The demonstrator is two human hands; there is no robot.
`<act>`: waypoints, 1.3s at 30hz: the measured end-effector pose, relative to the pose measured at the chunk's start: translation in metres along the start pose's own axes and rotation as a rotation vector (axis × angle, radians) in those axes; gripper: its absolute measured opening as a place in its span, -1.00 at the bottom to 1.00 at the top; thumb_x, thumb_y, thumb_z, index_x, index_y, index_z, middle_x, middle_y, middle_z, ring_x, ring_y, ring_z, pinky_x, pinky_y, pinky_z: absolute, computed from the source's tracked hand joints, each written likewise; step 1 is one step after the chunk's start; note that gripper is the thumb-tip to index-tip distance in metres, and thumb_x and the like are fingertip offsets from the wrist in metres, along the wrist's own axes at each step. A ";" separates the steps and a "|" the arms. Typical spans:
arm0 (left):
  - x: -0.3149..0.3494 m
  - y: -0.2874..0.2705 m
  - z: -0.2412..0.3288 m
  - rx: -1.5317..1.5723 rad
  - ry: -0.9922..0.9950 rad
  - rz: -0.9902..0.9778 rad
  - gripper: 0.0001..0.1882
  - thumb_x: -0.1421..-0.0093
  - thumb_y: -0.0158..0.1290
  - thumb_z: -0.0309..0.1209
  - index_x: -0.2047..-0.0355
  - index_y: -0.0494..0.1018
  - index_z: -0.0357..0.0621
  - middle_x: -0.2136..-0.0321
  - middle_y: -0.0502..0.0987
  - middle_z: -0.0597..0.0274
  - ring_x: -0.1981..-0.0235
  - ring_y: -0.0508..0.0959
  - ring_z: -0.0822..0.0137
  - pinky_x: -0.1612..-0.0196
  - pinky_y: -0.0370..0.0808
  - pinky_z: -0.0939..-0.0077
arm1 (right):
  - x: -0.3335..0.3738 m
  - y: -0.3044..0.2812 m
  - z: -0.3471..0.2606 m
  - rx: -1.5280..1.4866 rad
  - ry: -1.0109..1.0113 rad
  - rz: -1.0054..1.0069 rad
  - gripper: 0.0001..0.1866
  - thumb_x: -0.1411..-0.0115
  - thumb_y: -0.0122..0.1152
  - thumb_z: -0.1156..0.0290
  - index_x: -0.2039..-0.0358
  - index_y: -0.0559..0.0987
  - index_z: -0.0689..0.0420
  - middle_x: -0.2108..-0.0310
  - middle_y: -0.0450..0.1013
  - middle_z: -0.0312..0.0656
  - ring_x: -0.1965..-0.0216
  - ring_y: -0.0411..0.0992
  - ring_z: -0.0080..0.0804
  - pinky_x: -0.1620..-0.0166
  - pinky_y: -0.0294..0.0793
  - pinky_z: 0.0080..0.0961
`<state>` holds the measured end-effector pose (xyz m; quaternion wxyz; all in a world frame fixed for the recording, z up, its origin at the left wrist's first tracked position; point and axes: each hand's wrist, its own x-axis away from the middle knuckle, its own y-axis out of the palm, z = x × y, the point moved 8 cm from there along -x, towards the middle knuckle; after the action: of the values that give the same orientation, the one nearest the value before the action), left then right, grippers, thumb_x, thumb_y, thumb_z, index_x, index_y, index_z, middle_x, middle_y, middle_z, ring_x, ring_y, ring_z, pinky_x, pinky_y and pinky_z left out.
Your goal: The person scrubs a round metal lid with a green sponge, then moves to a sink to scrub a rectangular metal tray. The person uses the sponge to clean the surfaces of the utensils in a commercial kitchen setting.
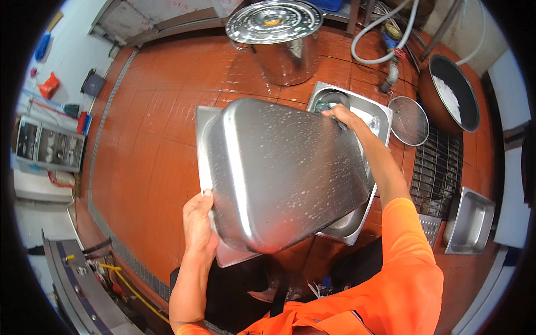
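Observation:
I hold a deep rectangular steel pan (279, 173) upside down, its wet, soapy bottom facing me. My left hand (198, 223) grips its near left corner at the rim. My right hand (341, 116) rests on the far right corner and presses a dark scrubbing pad against it. The pan hides most of what lies beneath it. An orange sleeve covers my right upper arm.
Under the pan sit another steel tray (204, 120) and a steel basin (373, 111) on the red tiled floor. A large lidded pot (276, 33) stands ahead. A round strainer (408, 120), a dark wok (449, 92), a floor grate (438, 167) and a steel pan (470, 220) lie to the right.

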<state>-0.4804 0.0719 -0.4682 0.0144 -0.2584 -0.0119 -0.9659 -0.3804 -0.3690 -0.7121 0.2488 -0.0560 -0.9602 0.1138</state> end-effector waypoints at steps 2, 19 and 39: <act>-0.002 -0.007 0.001 0.000 0.027 0.003 -0.78 -0.30 -0.05 -0.40 0.39 0.50 -0.30 0.42 0.53 0.26 0.40 0.47 0.45 0.26 0.41 0.57 | 0.002 -0.017 0.026 0.031 0.002 0.140 -0.61 -0.07 0.27 0.17 0.38 0.60 0.33 0.32 0.53 -0.04 0.29 0.47 -0.25 0.12 0.38 -0.31; -0.016 -0.019 -0.001 -0.104 0.124 0.035 -0.76 -0.32 -0.07 -0.34 0.38 0.48 -0.25 0.47 0.55 0.25 0.51 0.52 0.44 0.40 0.49 0.57 | 0.059 0.100 -0.166 -0.007 -0.426 -0.134 -0.59 -0.06 0.11 0.06 0.41 0.57 0.22 0.48 0.47 -0.03 0.38 0.46 -0.20 0.28 0.38 -0.28; -0.009 -0.033 0.013 -0.049 0.128 -0.059 -0.82 -0.26 0.00 -0.42 0.29 0.49 -0.32 0.40 0.58 0.18 0.44 0.57 0.42 0.36 0.53 0.57 | 0.129 -0.043 0.014 -0.087 -0.359 0.567 -0.72 0.03 0.19 0.38 0.31 0.51 0.28 0.31 0.44 0.05 0.26 0.42 0.00 0.10 0.39 -0.19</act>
<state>-0.4670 0.1055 -0.4623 -0.0198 -0.1960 0.0050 -0.9804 -0.5019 -0.3917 -0.6536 0.0314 -0.3105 -0.9389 0.1454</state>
